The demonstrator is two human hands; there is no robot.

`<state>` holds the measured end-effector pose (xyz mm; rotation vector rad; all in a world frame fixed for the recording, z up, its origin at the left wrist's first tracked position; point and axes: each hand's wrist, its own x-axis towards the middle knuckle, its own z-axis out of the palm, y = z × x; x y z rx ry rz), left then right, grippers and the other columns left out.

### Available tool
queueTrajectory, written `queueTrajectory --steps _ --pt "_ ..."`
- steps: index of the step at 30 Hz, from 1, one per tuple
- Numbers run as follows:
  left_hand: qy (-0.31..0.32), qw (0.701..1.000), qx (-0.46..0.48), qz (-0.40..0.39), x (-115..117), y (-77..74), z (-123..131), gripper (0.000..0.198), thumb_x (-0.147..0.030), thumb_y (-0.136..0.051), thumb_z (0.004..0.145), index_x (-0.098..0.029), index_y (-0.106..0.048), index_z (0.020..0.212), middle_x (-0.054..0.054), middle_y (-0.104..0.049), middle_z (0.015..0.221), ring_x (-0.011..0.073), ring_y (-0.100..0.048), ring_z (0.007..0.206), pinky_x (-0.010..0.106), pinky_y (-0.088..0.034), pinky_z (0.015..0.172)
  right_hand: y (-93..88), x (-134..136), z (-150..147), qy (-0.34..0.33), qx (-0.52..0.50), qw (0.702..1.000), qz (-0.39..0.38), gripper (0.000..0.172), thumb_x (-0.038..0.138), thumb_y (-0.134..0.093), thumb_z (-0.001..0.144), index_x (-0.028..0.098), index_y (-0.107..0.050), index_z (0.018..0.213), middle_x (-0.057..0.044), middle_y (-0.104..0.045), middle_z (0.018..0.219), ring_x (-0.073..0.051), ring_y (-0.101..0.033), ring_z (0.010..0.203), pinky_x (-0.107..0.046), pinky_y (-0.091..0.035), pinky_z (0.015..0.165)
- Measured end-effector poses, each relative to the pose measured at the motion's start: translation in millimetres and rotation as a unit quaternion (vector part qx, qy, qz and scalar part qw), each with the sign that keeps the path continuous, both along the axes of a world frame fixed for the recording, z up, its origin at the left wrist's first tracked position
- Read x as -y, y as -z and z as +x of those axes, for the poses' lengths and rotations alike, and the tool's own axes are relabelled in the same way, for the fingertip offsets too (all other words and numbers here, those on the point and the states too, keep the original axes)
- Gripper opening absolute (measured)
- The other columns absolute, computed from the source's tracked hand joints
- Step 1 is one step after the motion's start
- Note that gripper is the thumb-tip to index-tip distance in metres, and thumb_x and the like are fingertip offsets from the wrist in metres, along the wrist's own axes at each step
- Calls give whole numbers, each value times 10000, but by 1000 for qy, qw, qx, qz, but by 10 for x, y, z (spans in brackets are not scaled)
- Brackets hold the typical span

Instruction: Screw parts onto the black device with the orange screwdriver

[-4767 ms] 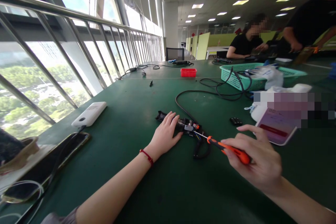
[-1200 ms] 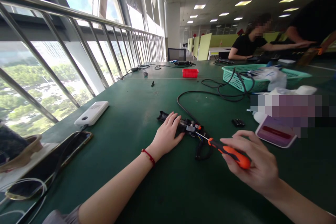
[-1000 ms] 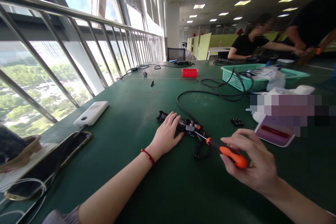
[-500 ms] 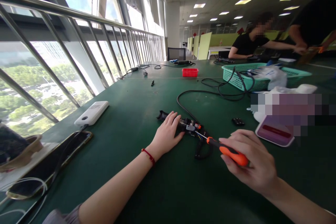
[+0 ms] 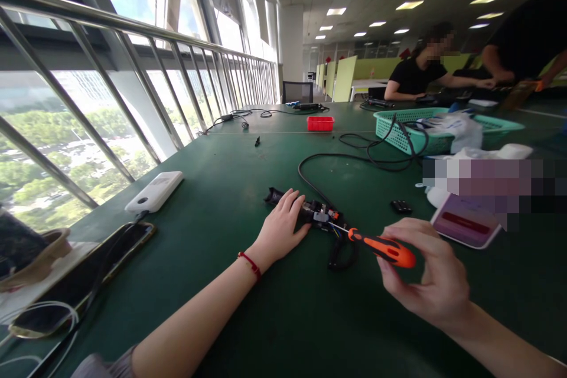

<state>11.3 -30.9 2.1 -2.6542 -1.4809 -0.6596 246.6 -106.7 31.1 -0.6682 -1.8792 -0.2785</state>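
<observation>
A small black device (image 5: 316, 213) with exposed parts and wires lies on the green table (image 5: 248, 189). My left hand (image 5: 281, 227) rests on its left end, fingers curled over it and pressing it down. My right hand (image 5: 427, 274) pinches the orange handle of a screwdriver (image 5: 376, 245). The screwdriver's thin metal tip points left and touches the device's right end. A black cable (image 5: 336, 159) runs from the device toward the far side of the table.
A white power bank (image 5: 153, 192) and a dark phone (image 5: 84, 277) lie at left by the window railing. A teal basket (image 5: 438, 127), a red box (image 5: 319, 123), a small black part (image 5: 401, 207) and a blurred phone (image 5: 463, 225) sit further right. Two people work at the far end.
My right hand's fingers have shifted round the screwdriver handle, which now sits slightly higher. My left hand and the device have stayed put.
</observation>
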Motion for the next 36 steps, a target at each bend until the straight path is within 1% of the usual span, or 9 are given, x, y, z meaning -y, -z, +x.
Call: queueTrajectory --steps 4,10,16,21,26,28,30,32,36 --pt "-3 1000 -4 -1 3 0 4 527 -349 -496 849 -120 -374 1308 139 -385 1385 262 -253 1350 411 -321 1090 -58 30 -15 15 72 997 -26 208 157 -575 783 182 -539 985 15 -604 646 -128 -561 570 -345 -495 636" --pt "0 1000 0 2 0 8 -3 525 -352 -493 851 -127 -370 1309 138 -385 1385 259 -253 1351 414 -317 1093 -35 20 -43 -23 -4 1000 -11 425 83 -595 726 177 -477 1124 -67 -609 880 -195 -602 817 -352 -524 668" --pt "2 1000 2 5 -12 28 -12 523 -360 -488 853 -155 -358 1317 126 -377 1392 257 -248 1354 414 -320 1089 -59 34 -44 18 72 997 -32 155 175 -563 792 195 -536 943 18 -615 655 -120 -559 538 -353 -507 667" --pt "2 1000 3 0 5 7 -6 520 -353 -490 852 -142 -366 1311 135 -376 1391 260 -245 1355 415 -314 1093 -52 18 -42 -2 -6 1000 5 414 110 -617 723 191 -491 1109 -50 -632 841 -202 -619 802 -370 -531 685" --pt "4 1000 18 -2 10 -2 -1 514 -342 -509 841 -152 -377 1300 138 -391 1381 264 -260 1349 433 -327 1083 -56 20 -43 12 62 998 -20 226 174 -583 784 201 -528 1002 15 -611 669 -134 -570 558 -384 -519 683" --pt "6 1000 20 0 5 6 -4 516 -345 -508 843 -152 -374 1303 138 -389 1382 262 -256 1351 431 -322 1086 -49 13 -43 11 51 999 -13 266 145 -589 774 189 -527 1030 -6 -621 718 -147 -589 622 -380 -519 689" --pt "7 1000 18 1 0 16 -8 520 -350 -505 845 -150 -370 1307 138 -388 1382 261 -254 1352 430 -319 1089 -41 6 -45 -1 16 1000 1 397 102 -611 738 184 -497 1110 -45 -626 828 -188 -612 773 -379 -526 697" --pt "6 1000 13 1 -1 21 -11 525 -355 -499 848 -145 -367 1310 137 -383 1387 262 -248 1354 427 -316 1091 -42 8 -49 -11 6 1000 5 457 89 -624 717 180 -479 1141 -53 -620 849 -200 -610 805 -382 -529 695" --pt "1 1000 4 0 5 13 -12 536 -352 -496 850 -126 -365 1318 136 -379 1390 263 -242 1355 414 -313 1094 -55 22 -57 5 62 998 -13 258 153 -603 763 179 -538 1012 -1 -613 694 -138 -570 584 -367 -519 664"
